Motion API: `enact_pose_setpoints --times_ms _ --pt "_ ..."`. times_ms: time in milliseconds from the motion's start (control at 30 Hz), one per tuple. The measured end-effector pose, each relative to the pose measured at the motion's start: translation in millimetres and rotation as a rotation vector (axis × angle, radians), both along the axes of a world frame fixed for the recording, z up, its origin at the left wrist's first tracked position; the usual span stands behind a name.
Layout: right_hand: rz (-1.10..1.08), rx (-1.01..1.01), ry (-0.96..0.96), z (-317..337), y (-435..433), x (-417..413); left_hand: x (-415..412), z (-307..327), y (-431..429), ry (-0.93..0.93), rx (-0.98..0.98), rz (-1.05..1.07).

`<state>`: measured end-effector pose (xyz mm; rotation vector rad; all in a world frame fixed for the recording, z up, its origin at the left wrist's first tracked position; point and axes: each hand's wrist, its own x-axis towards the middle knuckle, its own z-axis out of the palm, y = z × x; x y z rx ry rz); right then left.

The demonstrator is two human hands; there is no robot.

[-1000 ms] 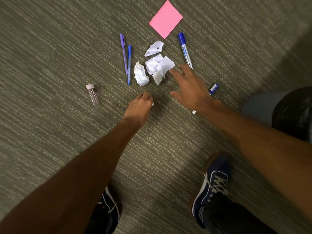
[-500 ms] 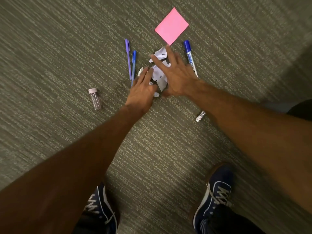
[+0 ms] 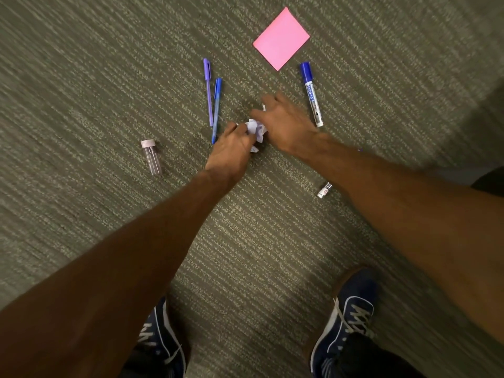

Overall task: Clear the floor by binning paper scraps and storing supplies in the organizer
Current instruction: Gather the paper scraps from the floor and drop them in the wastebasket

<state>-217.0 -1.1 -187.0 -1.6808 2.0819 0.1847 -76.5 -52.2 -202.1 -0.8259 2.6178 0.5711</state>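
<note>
Crumpled white paper scraps (image 3: 255,128) are bunched between my two hands on the carpet. My left hand (image 3: 231,151) closes on them from the near left, and my right hand (image 3: 283,122) closes on them from the right. Most of the paper is hidden under my fingers. Left of my hands lie a purple pen (image 3: 208,90) and a blue pen (image 3: 216,109), side by side. A blue-capped whiteboard marker (image 3: 311,94) lies to the right. A pink sticky-note pad (image 3: 281,38) sits beyond my hands.
A small clear vial with a pink cap (image 3: 152,156) lies to the left on the grey carpet (image 3: 81,77). A second marker (image 3: 324,190) pokes out from under my right forearm. My two blue shoes (image 3: 346,317) stand at the bottom. A dark object shows at the right edge.
Both hands reached forward over the spread-out paper scraps and drew them together into one bunch, closing on it. The view shifted slightly.
</note>
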Motion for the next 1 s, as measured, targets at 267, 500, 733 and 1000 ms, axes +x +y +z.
enact_pose_setpoints --times_ms 267,500,733,1000 --pt "-0.053 -0.041 -0.065 11 17 5 1 14 5 0.058 0.007 -0.054" --pt "-0.243 -0.069 -0.154 50 38 -7 2 57 8 0.076 0.037 -0.115" --pt "-0.454 -0.185 -0.276 130 80 -19 -16 136 14 0.152 0.002 -0.168" --pt "-0.687 -0.268 -0.282 224 156 -37 -70 239 62 0.25 0.004 -0.356"
